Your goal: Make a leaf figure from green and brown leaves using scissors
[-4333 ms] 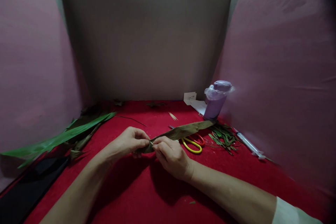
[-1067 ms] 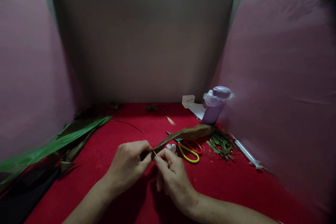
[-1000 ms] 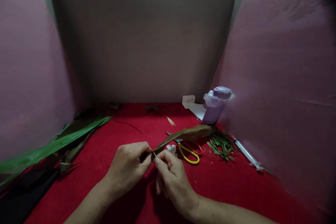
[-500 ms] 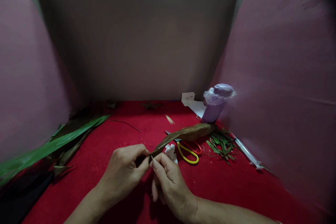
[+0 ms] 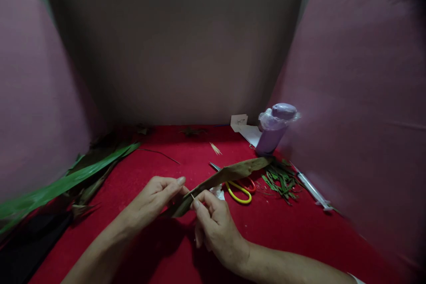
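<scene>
As I look down through the head camera, the long dull-green leaf (image 5: 233,172) runs aslant over the red desk (image 5: 282,239), from its near end at the left, below the hands, to its far end at the right, by the foot of the purple bin (image 5: 271,140); the relation that matters to me is how the toothpick (image 5: 192,196) meets that long axis; it points far and slightly left, across the leaf's slant, with its tip at the leaf near the left hand (image 5: 156,199); whether it has pierced the leaf, I cannot tell.

My right hand (image 5: 218,228) has its grip pinched on the toothpick between thumb and forefinger, on the near right side of the leaf; it is the nearer hand to the toothpick; my left hand sits on the far left side, thumb lifted and fingers passing behind the leaf, so I cannot tell how firmly that grip holds, if at all.

Farther right, the leaf crosses above the scissors (image 5: 239,193), hiding part of them; a white scrap (image 5: 218,192) shows just beyond the right hand; green clippings (image 5: 281,182) lie beside the leaf's far end, and loose toothpicks (image 5: 215,148) rest on the far side, well apart from both hands.
</scene>
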Demonstrator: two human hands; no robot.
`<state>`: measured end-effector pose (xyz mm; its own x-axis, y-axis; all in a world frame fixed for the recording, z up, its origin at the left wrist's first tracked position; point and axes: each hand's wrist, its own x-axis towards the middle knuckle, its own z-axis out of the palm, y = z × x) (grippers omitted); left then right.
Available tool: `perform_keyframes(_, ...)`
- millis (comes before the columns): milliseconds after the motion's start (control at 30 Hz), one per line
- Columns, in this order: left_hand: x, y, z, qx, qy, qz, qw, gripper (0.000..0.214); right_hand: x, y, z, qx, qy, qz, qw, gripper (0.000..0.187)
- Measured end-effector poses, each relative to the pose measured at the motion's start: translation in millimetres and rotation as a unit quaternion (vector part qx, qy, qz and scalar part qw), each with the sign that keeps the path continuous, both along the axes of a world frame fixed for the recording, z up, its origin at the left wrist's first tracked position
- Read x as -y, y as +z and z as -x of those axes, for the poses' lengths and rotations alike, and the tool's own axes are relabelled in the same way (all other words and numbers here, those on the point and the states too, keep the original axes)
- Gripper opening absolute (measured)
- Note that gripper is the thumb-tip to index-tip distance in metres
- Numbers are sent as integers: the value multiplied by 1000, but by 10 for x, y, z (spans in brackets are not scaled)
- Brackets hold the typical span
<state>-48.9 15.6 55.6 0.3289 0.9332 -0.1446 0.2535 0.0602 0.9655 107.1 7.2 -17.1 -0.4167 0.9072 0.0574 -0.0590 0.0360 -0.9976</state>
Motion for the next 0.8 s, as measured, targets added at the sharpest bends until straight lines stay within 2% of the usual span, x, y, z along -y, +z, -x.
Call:
perform_keyframes(67, 4, -27, 1, 2, 17, 5, 1000, 37, 2, 8, -3, 8, -4, -4, 1000, 22)
perform_keyframes(233, -12, -137, 0, 10, 53, 20, 998, 11, -1, 44, -14, 28, -8, -14, 999, 17)
perform_keyframes(367, -7, -172, -26, 3, 77, -4, 997, 9, 2, 43, -19, 32, -8, -18, 999, 18)
perform_keyframes(533, 45, -139, -62, -74, 73, -107, 989, 11, 10, 33, -19, 19, -1, -19, 1000, 21)
perform_keyframes(800, 83, -115, -96, -169, 67, -255, 950, 13, 25, -3, -20, 35, -6, -64, 997, 26)
